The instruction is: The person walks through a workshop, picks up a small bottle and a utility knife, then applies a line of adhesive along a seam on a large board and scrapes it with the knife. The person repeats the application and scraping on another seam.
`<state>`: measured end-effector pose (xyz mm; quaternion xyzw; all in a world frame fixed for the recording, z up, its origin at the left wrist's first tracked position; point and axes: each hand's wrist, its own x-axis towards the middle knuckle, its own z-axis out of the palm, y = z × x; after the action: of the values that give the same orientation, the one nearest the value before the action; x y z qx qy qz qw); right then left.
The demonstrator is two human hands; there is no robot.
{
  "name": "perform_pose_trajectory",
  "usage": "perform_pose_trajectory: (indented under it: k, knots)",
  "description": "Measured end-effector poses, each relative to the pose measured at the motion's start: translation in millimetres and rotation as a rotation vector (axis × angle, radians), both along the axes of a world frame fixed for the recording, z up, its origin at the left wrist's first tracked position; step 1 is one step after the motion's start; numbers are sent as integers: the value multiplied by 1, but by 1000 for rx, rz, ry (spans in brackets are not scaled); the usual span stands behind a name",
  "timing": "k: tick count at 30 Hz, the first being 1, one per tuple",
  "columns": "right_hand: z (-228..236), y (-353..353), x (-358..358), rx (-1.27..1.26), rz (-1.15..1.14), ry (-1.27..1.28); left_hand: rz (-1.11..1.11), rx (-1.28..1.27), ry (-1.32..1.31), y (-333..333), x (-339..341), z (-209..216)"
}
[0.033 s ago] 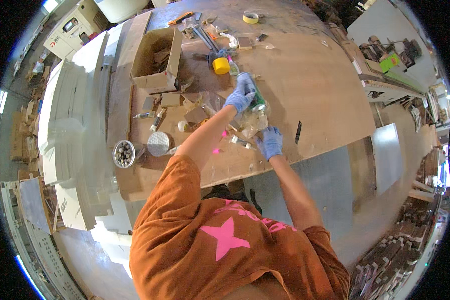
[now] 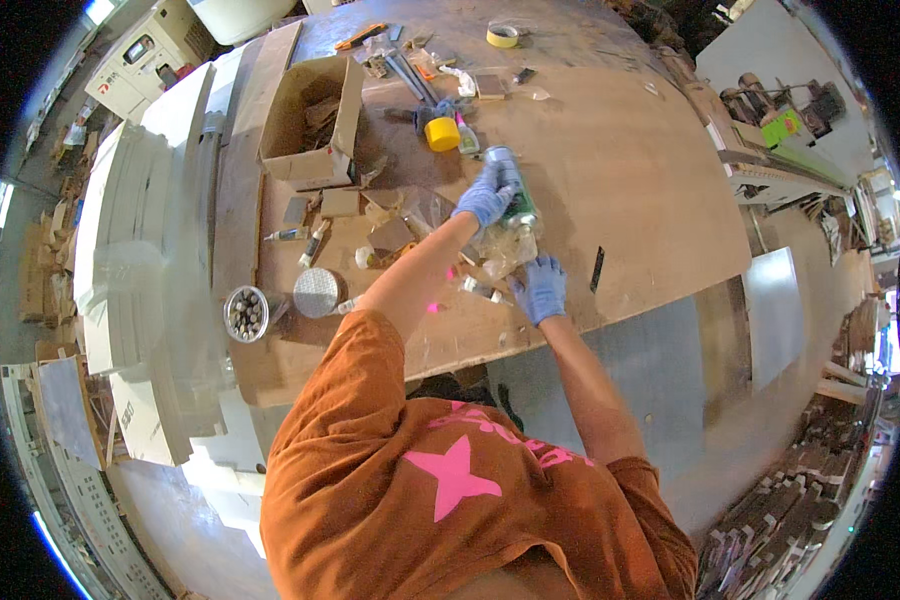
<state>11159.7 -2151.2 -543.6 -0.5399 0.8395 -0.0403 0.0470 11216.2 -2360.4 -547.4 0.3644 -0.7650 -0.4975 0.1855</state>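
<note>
My left hand [image 2: 485, 196], in a blue glove, is wrapped around a green and grey can [image 2: 521, 209] over the table. The can is tilted, its far end showing beyond my fingers. Crumpled clear plastic [image 2: 511, 251] lies at the can's near end. Beside that plastic my right hand [image 2: 541, 290], also gloved in blue, rests low near the table's front edge with its fingers stretched out. A small white tube [image 2: 481, 289] lies just left of it. Whether my right fingertips touch the plastic, I cannot tell.
An open cardboard box [image 2: 310, 125] stands at the left, near a yellow cap [image 2: 442, 134]. Closer in are a jar of small pieces [image 2: 247, 314] and a round perforated disc [image 2: 317, 292]. Tape [image 2: 502, 36] lies far back; a black strip [image 2: 597, 269] lies right of my right hand.
My left hand has shifted slightly nearer along the can, so more of its far end shows. My right hand is almost where it was.
</note>
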Motion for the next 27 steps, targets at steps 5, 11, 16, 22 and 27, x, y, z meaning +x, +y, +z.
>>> perform_pose_trajectory:
  k: [5,11,16,22,27]
  knots:
    - [-8,-1,-8,25,-16,-45,162,-260,-67,-32,-44,-10]
    - [-14,-9,-1,-242,-3,-2,420,-500,-386,-97,-62,-21]
    - [-2,-7,0,-156,70,26,389,-339,-353,-119,-58,-11]
    - [-15,18,-19,-93,52,-152,441,-132,9,-89,-25,-15]
    - [6,56,-31,-184,-183,-416,398,142,854,-16,28,14]
